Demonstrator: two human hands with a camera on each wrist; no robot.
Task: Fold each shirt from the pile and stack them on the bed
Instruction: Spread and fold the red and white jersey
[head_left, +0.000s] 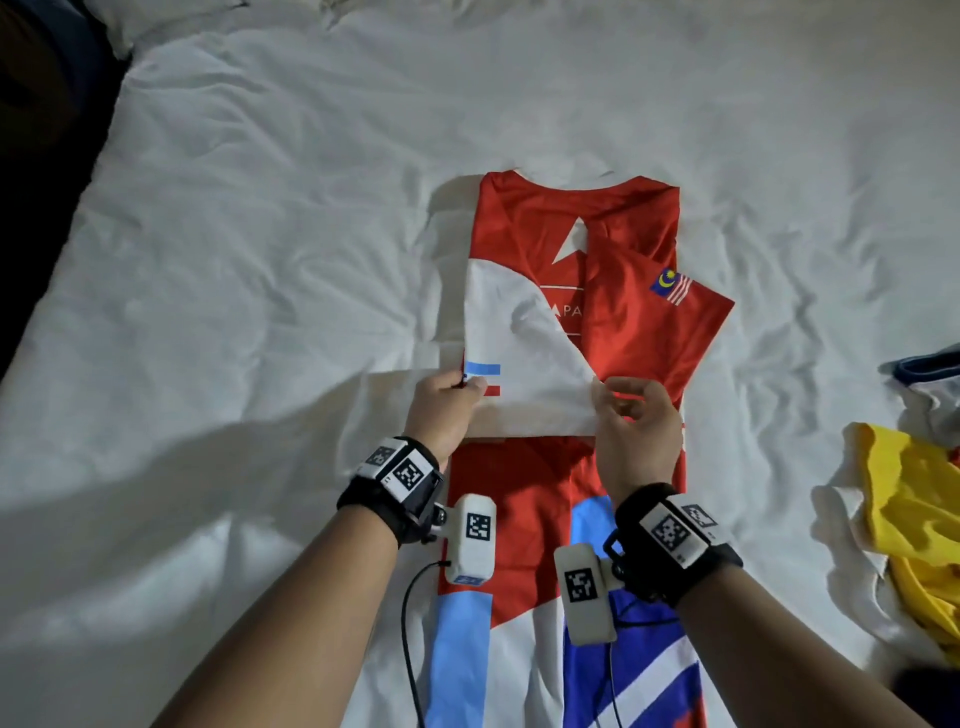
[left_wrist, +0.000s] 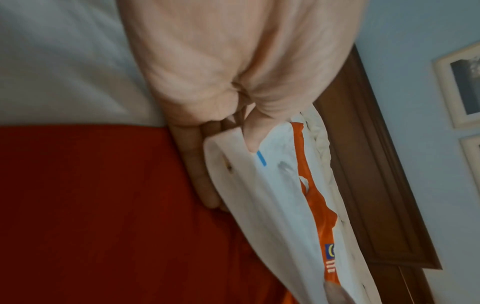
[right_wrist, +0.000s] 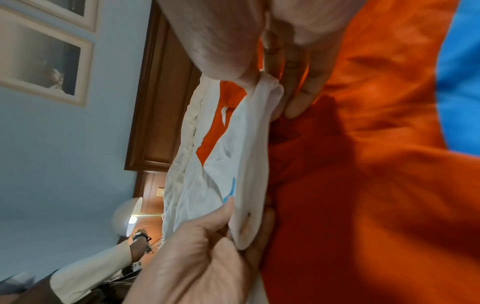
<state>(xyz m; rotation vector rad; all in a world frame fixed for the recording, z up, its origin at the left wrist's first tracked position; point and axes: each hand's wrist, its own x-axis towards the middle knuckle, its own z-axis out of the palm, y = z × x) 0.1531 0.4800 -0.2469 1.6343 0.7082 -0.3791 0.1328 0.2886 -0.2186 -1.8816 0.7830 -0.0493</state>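
Holding a red, white and blue shirt (head_left: 618, 312) on a white bed (head_left: 260, 260), I work from above it. Left of the shirt, only rumpled sheet shows. At the shirt's left edge, my left hand (head_left: 444, 410) pinches the corner of a lifted white flap, thumb on top near a pale blue stripe. At the flap's right corner, my right hand (head_left: 636, 431) pinches the cloth between thumb and forefinger. The shirt lies flat and lengthways, collar away from me, hem toward me. It looks light, thin and slippery, so I judge the corners the safest hold, keeping the edge taut. Right of the shirt, well apart, sits a yellow garment (head_left: 914, 509).
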